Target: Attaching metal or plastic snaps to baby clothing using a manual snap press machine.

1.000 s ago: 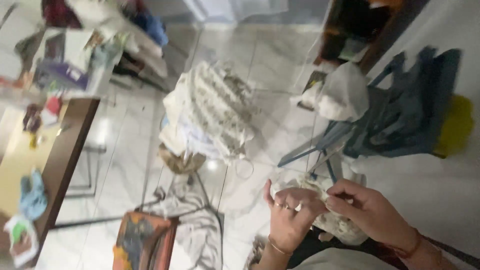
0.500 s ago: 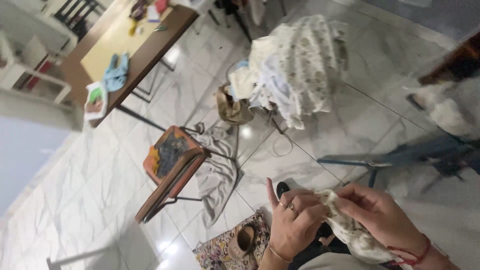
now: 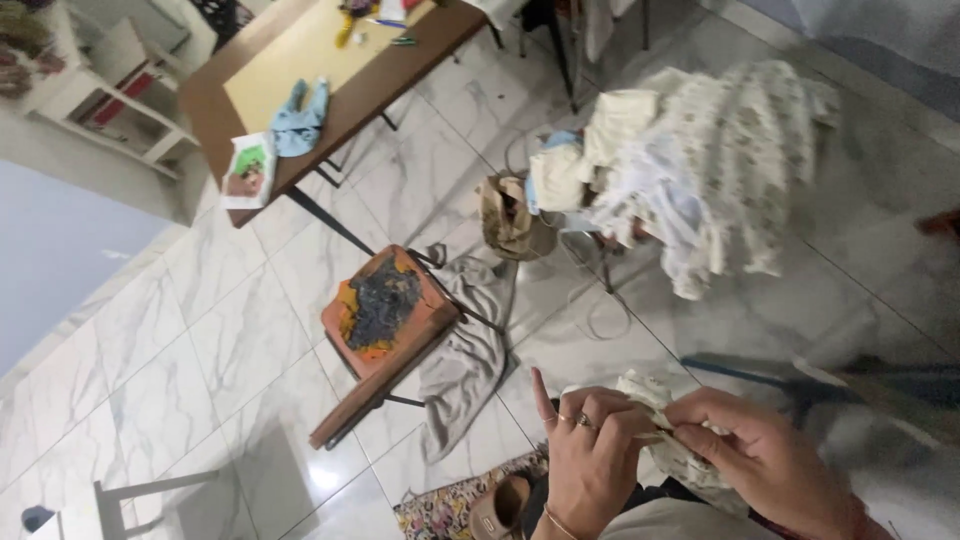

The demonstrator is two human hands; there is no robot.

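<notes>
At the lower edge of the view, the left hand (image 3: 590, 455) and right hand (image 3: 765, 460) meet over a small piece of cream-white patterned cloth (image 3: 665, 425); the fingers of both are pinched closed on it, the left index finger sticking up free. Just below lie a brown sandal (image 3: 500, 508) on a floral mat (image 3: 450, 505). Beyond, on the white marble floor (image 3: 180, 340), stands a worn orange padded chair (image 3: 385, 320) with a grey towel (image 3: 470, 350) draped beside it. Farther off is a heap of pale printed fabric (image 3: 700, 170), and farthest a brown wooden bench (image 3: 330, 60) carrying a light blue cloth (image 3: 300, 115).
</notes>
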